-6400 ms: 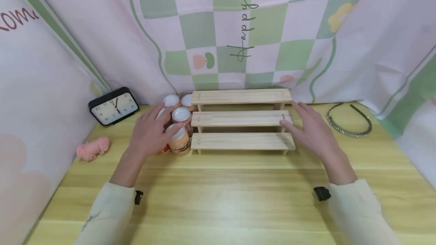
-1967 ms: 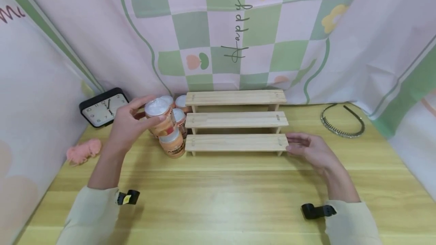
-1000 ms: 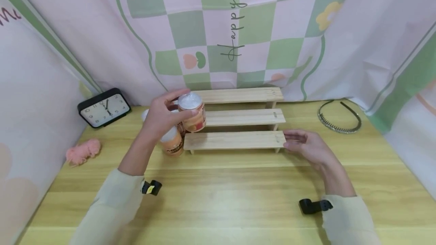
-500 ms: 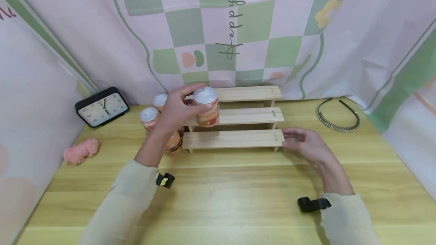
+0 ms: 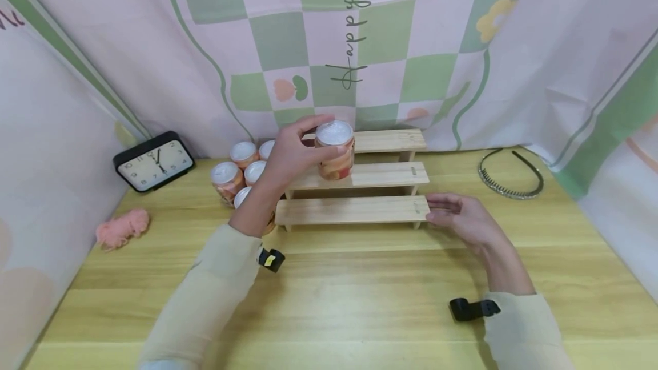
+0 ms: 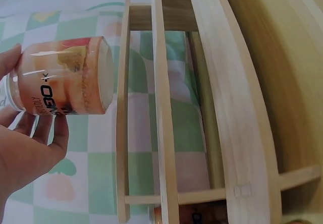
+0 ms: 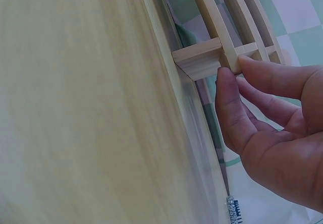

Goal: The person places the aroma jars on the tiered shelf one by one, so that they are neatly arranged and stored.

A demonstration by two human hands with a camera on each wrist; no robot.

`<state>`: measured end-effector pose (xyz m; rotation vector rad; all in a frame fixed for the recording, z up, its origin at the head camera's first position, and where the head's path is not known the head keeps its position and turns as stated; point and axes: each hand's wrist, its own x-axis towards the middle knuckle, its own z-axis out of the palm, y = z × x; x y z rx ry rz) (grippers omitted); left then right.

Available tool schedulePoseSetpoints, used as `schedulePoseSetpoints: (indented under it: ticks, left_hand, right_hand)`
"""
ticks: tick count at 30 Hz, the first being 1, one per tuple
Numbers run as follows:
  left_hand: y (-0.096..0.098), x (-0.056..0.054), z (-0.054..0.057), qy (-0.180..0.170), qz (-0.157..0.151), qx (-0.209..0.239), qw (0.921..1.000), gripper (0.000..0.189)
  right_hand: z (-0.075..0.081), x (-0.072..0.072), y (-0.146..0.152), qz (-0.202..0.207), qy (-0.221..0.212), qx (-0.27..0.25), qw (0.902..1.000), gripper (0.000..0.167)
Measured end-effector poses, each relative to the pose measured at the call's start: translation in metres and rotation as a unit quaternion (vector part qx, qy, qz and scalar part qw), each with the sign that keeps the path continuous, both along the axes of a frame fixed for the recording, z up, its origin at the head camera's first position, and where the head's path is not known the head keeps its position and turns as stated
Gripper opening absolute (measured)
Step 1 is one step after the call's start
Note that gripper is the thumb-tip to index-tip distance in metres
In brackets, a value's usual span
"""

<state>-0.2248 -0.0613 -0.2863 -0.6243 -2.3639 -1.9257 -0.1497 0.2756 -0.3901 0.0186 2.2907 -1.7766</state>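
My left hand (image 5: 294,156) grips an orange-labelled can (image 5: 335,156) with a whitish lid, upright in front of the upper steps of a three-step wooden rack (image 5: 349,208). In the left wrist view a gap shows between the can's base (image 6: 106,77) and the nearest board (image 6: 122,123), so the can is in the air. Thumb and fingers of my right hand (image 5: 465,221) pinch the right end of the rack's lowest step; the right wrist view shows the fingertips at the board's corner (image 7: 231,62). Several similar cans (image 5: 226,179) stand left of the rack, partly behind my left arm.
A black-framed clock (image 5: 154,161) stands at the back left, with a pink yarn bundle (image 5: 123,228) in front of it. A toothed headband (image 5: 511,192) lies on the wooden table (image 5: 360,301) at the right. Behind the rack hangs a checked cloth (image 5: 380,33).
The left hand took one can from the group, lifted it and carried it right, across the rack. My right hand moved down from the upper steps to the lowest step's end and stays there.
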Motion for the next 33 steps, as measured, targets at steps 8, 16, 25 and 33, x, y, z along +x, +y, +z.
schedulePoseSetpoints:
  ticks: [8,16,25,33]
  left_hand:
    - [0.013,-0.005,0.0,-0.003,-0.011,0.014,0.9998,0.06]
    - [0.031,-0.017,0.0,0.001,-0.011,0.021,0.9997,0.058]
    - [0.056,-0.031,0.001,-0.03,0.0,0.042,0.9987,0.064]
    - [0.075,-0.041,0.004,-0.056,0.011,0.041,0.9975,0.066]
  right_hand:
    - [0.0,0.001,0.001,0.005,0.004,-0.003,1.0,0.061]
    - [-0.002,0.0,0.002,0.004,0.005,-0.003,1.0,0.06]
    - [-0.003,0.001,0.003,0.005,0.008,-0.006,0.9999,0.06]
    - [-0.002,-0.001,0.001,0.006,0.007,-0.008,0.9999,0.059]
